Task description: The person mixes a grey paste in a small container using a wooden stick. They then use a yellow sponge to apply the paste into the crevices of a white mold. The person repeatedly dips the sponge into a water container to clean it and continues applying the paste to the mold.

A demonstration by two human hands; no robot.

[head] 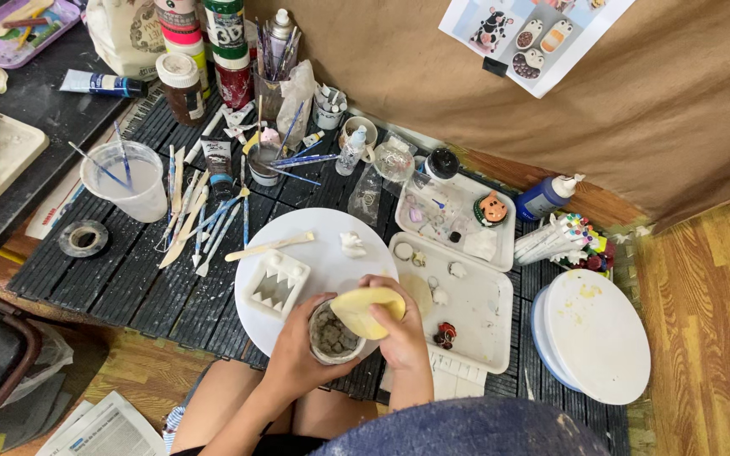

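Over near edge of round white board (pixel 323 253): left hand (pixel 297 355) wrapped tight round small grey clay cup (pixel 331 336); right hand (pixel 400 333) pinches yellow sponge (pixel 369 309) on cup rim. Wiping underway, cup unpainted, surface w/ rough specks.

Brushes (pixel 204 221) are laid beside a water cup (pixel 127 180); white trays (pixel 487 333) and paint bottles (pixel 226 38) are set around.
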